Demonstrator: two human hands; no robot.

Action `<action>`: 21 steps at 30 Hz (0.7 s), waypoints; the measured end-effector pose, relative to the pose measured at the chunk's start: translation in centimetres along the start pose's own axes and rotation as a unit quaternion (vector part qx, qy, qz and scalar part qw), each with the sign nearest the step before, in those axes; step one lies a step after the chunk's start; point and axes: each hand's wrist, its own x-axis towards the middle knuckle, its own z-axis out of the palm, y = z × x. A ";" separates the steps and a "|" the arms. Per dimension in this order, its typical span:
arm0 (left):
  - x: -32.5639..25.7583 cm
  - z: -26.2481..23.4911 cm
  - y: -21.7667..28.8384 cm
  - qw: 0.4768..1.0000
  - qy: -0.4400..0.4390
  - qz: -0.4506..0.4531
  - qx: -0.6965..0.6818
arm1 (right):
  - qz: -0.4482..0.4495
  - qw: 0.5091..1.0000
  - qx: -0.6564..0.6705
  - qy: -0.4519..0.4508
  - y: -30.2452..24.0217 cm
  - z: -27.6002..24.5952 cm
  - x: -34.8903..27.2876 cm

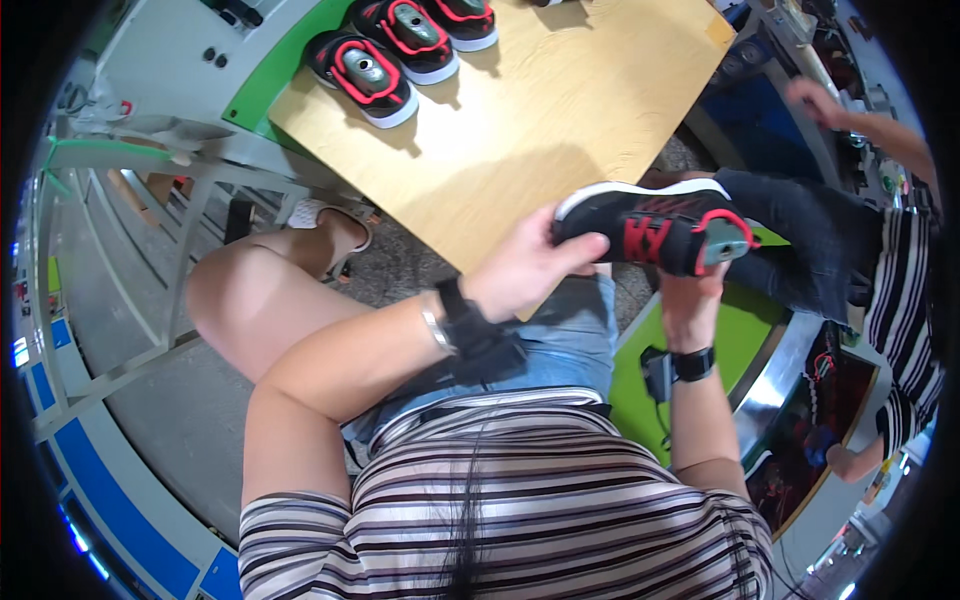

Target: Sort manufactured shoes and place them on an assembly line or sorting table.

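1. While its toe pointed left, long axis crosswise, the black-and-red sneaker was held near the wooden table.
2. Left hand gripped the toe end; right hand, the heel end.
3. Similar sneakers stood on the table's far left.

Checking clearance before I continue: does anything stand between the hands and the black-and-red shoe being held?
Nothing visible does. The left hand grips the shoe at its toe, and the right hand holds its heel end, partly hidden behind it.
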 end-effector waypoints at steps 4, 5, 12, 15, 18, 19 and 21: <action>4.5 5.7 -5.0 0.998 0.023 -0.008 -0.066 | -0.072 0.989 0.094 0.089 1.3 0.4 0.9; 5.3 6.5 -5.8 0.995 0.031 -0.025 -0.090 | -0.086 0.984 0.095 0.128 2.0 -0.8 1.8; 9.3 5.7 -9.8 0.976 0.089 -0.151 -0.128 | -0.155 0.954 -0.003 0.255 4.9 -0.3 4.3; 9.0 6.2 -10.0 0.972 0.116 -0.115 -0.167 | -0.121 0.964 0.024 0.235 5.0 -0.4 4.7; 8.9 5.6 -10.1 0.975 0.090 -0.118 -0.167 | -0.095 0.967 0.034 0.235 5.2 -0.1 5.2; 8.9 5.6 -10.3 0.974 0.086 -0.114 -0.177 | -0.093 0.967 0.026 0.235 5.1 0.0 5.2; 9.0 5.4 -10.1 0.973 0.078 -0.120 -0.180 | -0.086 0.969 0.015 0.229 4.9 0.3 5.6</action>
